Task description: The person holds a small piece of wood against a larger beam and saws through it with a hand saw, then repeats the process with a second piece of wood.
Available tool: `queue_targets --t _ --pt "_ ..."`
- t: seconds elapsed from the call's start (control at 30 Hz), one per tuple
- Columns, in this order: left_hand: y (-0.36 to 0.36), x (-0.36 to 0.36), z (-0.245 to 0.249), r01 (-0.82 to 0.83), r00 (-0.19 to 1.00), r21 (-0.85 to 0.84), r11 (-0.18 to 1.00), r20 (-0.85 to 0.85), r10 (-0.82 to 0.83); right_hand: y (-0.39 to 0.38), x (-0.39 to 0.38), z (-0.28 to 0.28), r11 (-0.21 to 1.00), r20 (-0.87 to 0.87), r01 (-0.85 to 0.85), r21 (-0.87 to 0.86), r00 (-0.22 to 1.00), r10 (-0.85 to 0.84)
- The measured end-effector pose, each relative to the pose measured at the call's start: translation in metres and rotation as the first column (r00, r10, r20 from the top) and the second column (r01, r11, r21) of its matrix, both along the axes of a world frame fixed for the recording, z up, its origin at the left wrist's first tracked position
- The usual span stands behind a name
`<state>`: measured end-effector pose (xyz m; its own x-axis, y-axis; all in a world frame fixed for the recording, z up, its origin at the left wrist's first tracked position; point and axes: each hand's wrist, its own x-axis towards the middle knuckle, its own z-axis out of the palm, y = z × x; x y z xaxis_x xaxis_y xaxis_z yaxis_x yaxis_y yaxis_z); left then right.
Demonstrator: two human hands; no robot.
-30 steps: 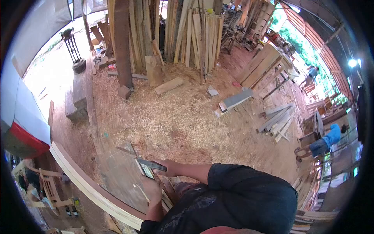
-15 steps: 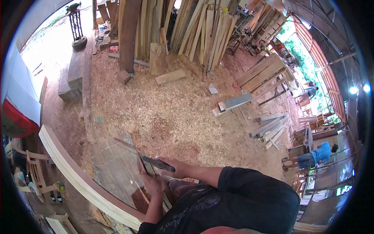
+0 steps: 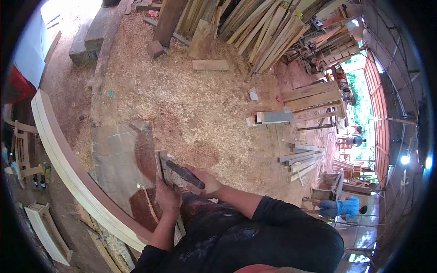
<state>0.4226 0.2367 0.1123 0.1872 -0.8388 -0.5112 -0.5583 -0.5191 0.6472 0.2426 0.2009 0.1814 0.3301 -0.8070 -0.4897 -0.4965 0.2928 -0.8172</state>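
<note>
My right hand [image 3: 207, 183] is closed round the dark handle of a handsaw [image 3: 184, 174], which points up and to the left. Its thin blade shows in the earlier view but is hard to make out now. Just left of it, my left hand [image 3: 167, 195] grips a narrow wooden board [image 3: 160, 160] near its far end. The saw handle lies close beside this board. The board's nearer part runs back under my left forearm, partly hidden against my body.
A long curved beam [image 3: 77, 170] stretches along my left. Timber planks [image 3: 268, 34] lean at the back. Stacked boards [image 3: 314, 98] and a pile of lengths [image 3: 302, 158] lie to the right. A person in blue [image 3: 341, 208] is farther right. Shavings cover the floor.
The view has turned and tilted down. The saw handle has shifted up, and its blade shows less clearly. Both hands keep their grip, and the board's far end is more exposed.
</note>
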Motion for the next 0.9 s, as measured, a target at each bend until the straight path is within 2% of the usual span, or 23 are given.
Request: queue_targets --t 0.03,0.13,0.17,0.2,0.27,0.3,0.33,0.37,0.43,0.47,0.57,0.6,0.7,0.8,0.9 --pt "-0.002 -0.001 0.002 -0.002 1.000 -0.005 1.000 0.001 0.002 0.001 -0.001 -0.001 0.998 0.013 0.001 -0.058 1.000 -0.001" --pt "0.003 0.000 -0.008 0.033 0.999 -0.217 0.976 0.041 -0.025 -0.003 -0.001 -0.003 0.997 -0.121 -0.057 0.050 0.991 0.063" --pt "0.003 0.001 -0.014 0.049 0.999 -0.230 0.972 0.023 -0.045 -0.003 -0.002 -0.006 0.997 -0.103 -0.016 0.072 0.994 0.023" --pt "0.004 0.003 -0.018 0.051 0.999 -0.224 0.973 0.011 -0.050 -0.001 -0.004 -0.007 0.993 -0.081 0.010 0.116 0.997 0.000" --pt "0.004 0.006 -0.014 -0.009 0.997 -0.135 0.991 -0.073 -0.001 0.001 -0.005 -0.009 0.999 -0.126 -0.031 0.041 0.991 0.036" --pt "0.004 0.007 -0.017 0.029 0.996 -0.037 0.999 -0.082 -0.032 -0.001 -0.001 -0.006 0.990 -0.179 -0.097 -0.099 0.981 0.078" --pt "0.004 0.008 -0.022 0.069 0.992 0.055 0.996 -0.105 -0.063 0.000 0.001 -0.005 0.986 -0.189 -0.109 -0.126 0.978 0.084" --pt "0.006 0.009 -0.023 0.062 0.995 0.012 0.998 -0.072 -0.061 0.000 0.002 -0.005 0.981 -0.199 -0.120 -0.153 0.976 0.089" --pt "0.006 0.010 -0.021 0.094 0.995 -0.102 0.990 -0.007 -0.095 0.004 0.001 -0.003 1.000 -0.183 -0.002 0.006 0.983 0.003" --pt "0.007 0.011 -0.017 0.087 0.996 -0.083 0.993 -0.009 -0.088 0.005 -0.002 -0.008 0.998 -0.109 0.045 0.042 0.993 -0.041" --pt "0.003 0.014 -0.010 0.091 0.996 -0.080 0.993 -0.007 -0.092 -0.002 -0.003 -0.002 0.997 -0.182 -0.028 0.069 0.982 0.040" --pt "0.004 0.013 -0.011 0.092 0.996 -0.088 0.992 0.006 -0.091 0.001 -0.003 -0.002 0.993 -0.175 0.035 0.115 0.985 -0.015" --pt "0.005 0.011 -0.017 0.082 0.997 -0.096 0.992 0.002 -0.083 0.001 -0.004 -0.006 0.990 -0.137 0.049 0.136 0.990 -0.030" --pt "0.004 0.012 -0.018 0.083 0.996 -0.065 0.994 -0.015 -0.084 0.009 -0.009 -0.013 0.995 -0.125 0.060 0.083 0.991 -0.050" --pt "0.001 0.014 -0.011 0.109 0.994 -0.017 0.994 -0.025 -0.109 0.001 -0.004 -0.004 0.999 -0.173 -0.019 0.044 0.985 0.026"
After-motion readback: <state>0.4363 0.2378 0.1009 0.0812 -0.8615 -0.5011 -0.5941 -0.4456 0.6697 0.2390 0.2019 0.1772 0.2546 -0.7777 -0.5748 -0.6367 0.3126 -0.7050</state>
